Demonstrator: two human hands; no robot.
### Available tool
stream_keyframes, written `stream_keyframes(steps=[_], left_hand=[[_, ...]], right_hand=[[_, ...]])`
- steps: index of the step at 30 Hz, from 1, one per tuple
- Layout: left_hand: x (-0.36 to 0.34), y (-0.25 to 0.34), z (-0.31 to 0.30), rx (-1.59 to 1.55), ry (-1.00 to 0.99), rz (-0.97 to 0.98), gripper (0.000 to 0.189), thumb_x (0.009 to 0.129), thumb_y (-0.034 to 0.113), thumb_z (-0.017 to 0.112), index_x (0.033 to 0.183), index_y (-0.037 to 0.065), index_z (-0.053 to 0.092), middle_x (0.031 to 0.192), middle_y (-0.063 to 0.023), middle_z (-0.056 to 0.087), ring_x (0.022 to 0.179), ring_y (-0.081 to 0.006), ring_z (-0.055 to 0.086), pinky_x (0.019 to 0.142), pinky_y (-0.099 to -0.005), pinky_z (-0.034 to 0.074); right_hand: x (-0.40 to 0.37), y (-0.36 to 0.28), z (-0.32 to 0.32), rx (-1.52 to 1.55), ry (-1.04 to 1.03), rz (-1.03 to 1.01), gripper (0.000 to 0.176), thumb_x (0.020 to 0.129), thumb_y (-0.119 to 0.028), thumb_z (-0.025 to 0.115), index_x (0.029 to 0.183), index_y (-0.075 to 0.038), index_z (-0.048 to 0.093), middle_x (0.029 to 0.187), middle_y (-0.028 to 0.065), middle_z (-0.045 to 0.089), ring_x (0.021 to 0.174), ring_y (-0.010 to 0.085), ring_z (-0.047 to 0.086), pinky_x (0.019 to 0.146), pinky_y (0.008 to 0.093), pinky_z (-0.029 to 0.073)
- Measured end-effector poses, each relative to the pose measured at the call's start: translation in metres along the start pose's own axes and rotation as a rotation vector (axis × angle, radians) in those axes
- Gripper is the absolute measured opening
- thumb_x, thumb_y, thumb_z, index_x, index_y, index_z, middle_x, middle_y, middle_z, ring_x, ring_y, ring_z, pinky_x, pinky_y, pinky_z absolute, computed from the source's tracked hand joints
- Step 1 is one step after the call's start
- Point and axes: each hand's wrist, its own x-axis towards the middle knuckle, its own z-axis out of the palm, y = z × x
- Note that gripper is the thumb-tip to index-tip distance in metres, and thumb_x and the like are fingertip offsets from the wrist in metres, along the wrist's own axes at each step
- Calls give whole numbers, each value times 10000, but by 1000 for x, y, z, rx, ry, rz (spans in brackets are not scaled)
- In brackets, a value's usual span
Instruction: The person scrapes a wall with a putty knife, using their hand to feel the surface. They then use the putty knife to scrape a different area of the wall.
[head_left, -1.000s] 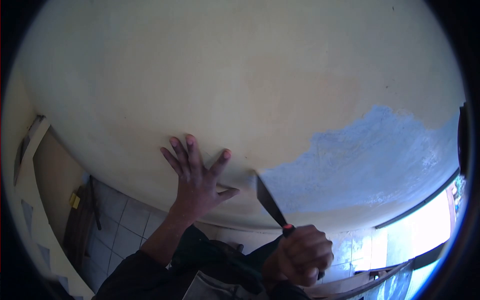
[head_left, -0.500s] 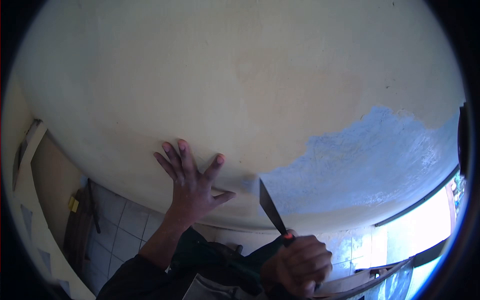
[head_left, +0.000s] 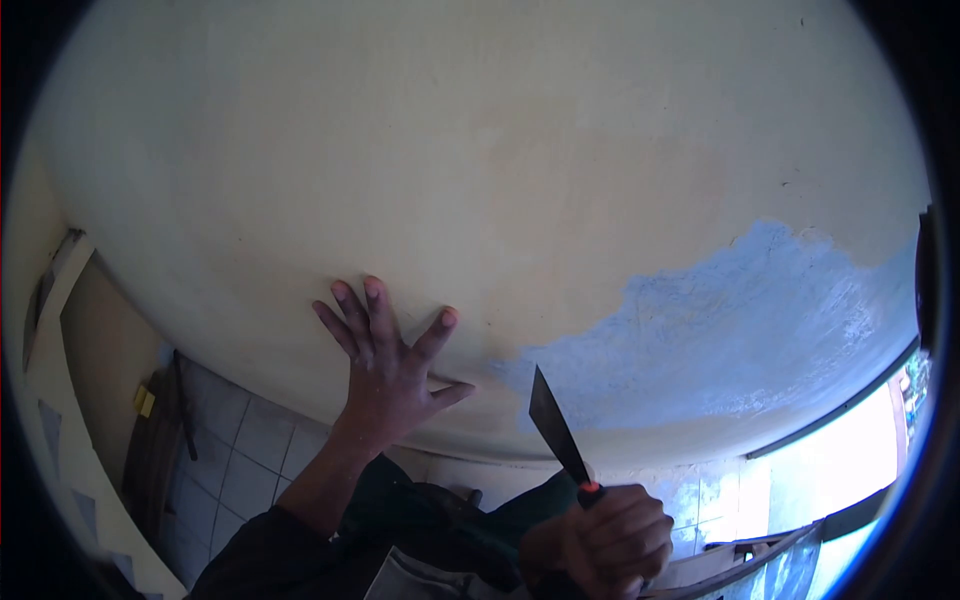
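While the left hand (head_left: 388, 385) presses flat on the cream wall (head_left: 330, 130), fingers spread wide, the right hand (head_left: 612, 535), fingers clenched around the dark handle of a scraper (head_left: 556, 425), sits at five o'clock, blade pointing toward eleven, blue patch (head_left: 710, 340) at three to four o'clock.

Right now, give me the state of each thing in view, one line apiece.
Left hand: open, fingers spread against the wall.
Right hand: closed around the scraper's handle.
Scraper: held, blade pointing up; whether its tip touches the wall, I cannot tell.
Wall: mostly cream, faintly stained.
Blue patch: uncovered, ragged-edged.
Yellow object: by dark wood, at the left.
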Motion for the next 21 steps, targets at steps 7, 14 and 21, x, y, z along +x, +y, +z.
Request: stream_keyframes(steps=[7, 14, 21], left_hand=[[0, -1, 0, 0, 5, 6, 1184, 572, 704, 706, 1474, 343, 29, 1457, -320, -175, 1308, -579, -177, 950, -771, -50], [0, 1, 0, -8, 9, 10, 1179, 580, 703, 704, 1475, 339, 27, 1455, -325, -170, 1306, -583, -176, 945, -775, -44], [-2, 3, 2, -44, 12, 6, 1159, 562, 658, 736, 1470, 349, 85, 1470, -303, -151, 1316, -570, -169, 944, -780, -34]], right_hand=[[10, 6, 18, -311, 272, -146, 324, 737, -110, 518, 483, -134, 318, 374, -17, 375, 278, 89, 320, 332, 223, 310], [11, 3, 21, -191, 256, -116, 273, 759, -92, 505, 525, -117, 366, 410, -4, 402, 313, 112, 369, 413, 287, 376], [2, 0, 11, -151, 140, -21, 286, 747, -96, 497, 494, -121, 366, 381, -4, 406, 283, 90, 355, 352, 239, 346]])
